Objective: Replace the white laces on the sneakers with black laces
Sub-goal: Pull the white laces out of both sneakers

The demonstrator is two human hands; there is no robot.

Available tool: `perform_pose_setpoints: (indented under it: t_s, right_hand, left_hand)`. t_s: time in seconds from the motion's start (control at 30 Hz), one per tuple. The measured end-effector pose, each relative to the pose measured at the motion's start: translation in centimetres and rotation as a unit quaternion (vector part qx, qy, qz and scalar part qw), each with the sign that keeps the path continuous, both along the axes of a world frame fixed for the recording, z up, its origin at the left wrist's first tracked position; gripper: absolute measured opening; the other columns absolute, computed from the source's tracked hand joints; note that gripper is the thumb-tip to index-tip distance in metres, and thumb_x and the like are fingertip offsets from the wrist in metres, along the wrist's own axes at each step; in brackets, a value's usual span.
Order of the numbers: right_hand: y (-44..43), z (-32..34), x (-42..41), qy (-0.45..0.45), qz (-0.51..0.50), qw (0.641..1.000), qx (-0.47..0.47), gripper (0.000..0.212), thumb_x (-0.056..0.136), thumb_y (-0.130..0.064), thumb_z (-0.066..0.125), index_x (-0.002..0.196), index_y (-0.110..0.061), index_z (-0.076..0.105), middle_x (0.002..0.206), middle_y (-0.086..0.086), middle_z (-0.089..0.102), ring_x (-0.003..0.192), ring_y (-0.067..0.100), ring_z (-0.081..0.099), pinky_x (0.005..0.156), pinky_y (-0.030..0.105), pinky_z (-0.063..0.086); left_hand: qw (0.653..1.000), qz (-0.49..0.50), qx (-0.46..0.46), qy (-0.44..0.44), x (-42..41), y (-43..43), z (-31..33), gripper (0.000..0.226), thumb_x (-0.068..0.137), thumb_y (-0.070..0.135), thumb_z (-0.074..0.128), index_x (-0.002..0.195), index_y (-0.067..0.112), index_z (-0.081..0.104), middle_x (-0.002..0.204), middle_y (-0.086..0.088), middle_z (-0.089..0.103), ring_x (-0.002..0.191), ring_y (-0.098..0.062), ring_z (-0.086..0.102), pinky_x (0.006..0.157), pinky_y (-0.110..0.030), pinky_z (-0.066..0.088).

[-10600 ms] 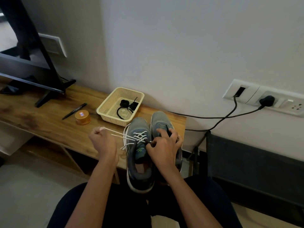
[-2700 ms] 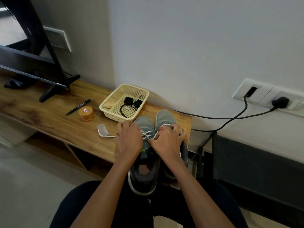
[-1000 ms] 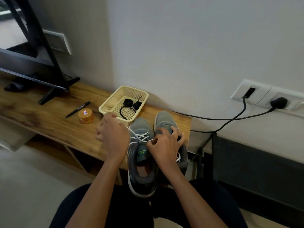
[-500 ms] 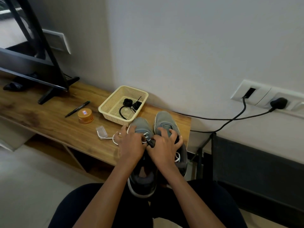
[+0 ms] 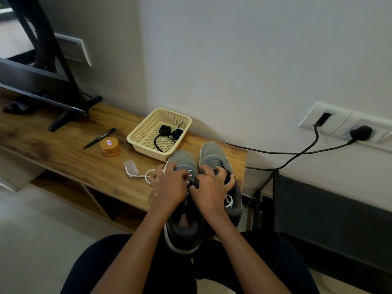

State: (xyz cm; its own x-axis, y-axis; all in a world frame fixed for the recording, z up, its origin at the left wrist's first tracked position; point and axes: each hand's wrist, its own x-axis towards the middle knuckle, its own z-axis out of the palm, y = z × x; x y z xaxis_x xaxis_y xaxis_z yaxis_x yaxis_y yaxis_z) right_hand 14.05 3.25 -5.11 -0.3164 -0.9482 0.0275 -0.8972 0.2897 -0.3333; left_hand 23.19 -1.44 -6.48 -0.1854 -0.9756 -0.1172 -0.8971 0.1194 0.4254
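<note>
Two grey sneakers stand side by side at the wooden bench's near edge, the left sneaker (image 5: 182,160) and the right sneaker (image 5: 212,153). My left hand (image 5: 169,185) lies over the left sneaker's lacing, its fingers curled at the white lace (image 5: 148,177), which trails left onto the bench. My right hand (image 5: 212,189) pinches the left sneaker's tongue area, its other fingers spread over the right sneaker. A bit of white lace shows on the right sneaker. Black laces (image 5: 167,132) lie coiled in a cream basket (image 5: 135,141) behind the shoes.
On the wooden bench (image 5: 63,153) lie a small clear plastic piece (image 5: 131,167), an orange tin (image 5: 110,147) and a black pen (image 5: 99,137). A TV stand (image 5: 63,115) sits at the far left. Black cables (image 5: 297,153) run to wall sockets on the right.
One second ago my left hand was pulling the white lace out to the left. It has come back onto the left sneaker's lacing. My right hand stayed on the shoes.
</note>
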Motion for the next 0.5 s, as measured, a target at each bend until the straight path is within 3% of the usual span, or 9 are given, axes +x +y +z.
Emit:
perform_pose_setpoints:
  t_s: [0.5]
  right_hand:
    - [-0.23, -0.29, -0.18, -0.004, -0.019, 1.000, -0.002, 0.024, 0.090, -0.027, 0.055, 0.107, -0.018, 0.070, 0.141, -0.010, 0.043, 0.137, 0.025, 0.017, 0.111, 0.054, -0.007]
  left_hand:
    - [0.998, -0.056, 0.004, -0.012, 0.11, -0.64, -0.83, 0.019, 0.097, 0.028, 0.044, 0.113, 0.030, 0.055, 0.147, 0.002, 0.030, 0.140, -0.027, 0.013, 0.112, -0.052, 0.010]
